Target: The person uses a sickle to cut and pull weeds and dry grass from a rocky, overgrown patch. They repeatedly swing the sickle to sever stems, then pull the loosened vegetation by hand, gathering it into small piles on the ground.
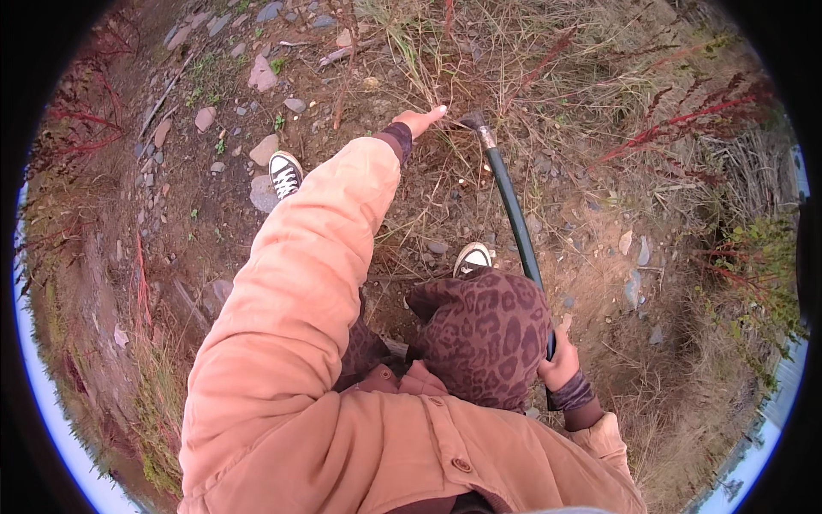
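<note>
Right hand [561, 353] low beside patterned knee [479, 334], fingers wrapped round near end of long dark-green tool [512, 210]. Tool slants forward, tool head [473, 120] among dry grass [419, 64]. Left arm [300, 248] stretched far forward and inward; left hand [418, 122] just beside tool head, fingers pointing right; can't tell how far closed or whether gripping stems.

Diffuse daylight, faint shadows; strong fisheye curvature, edges perhaps soft.
</note>
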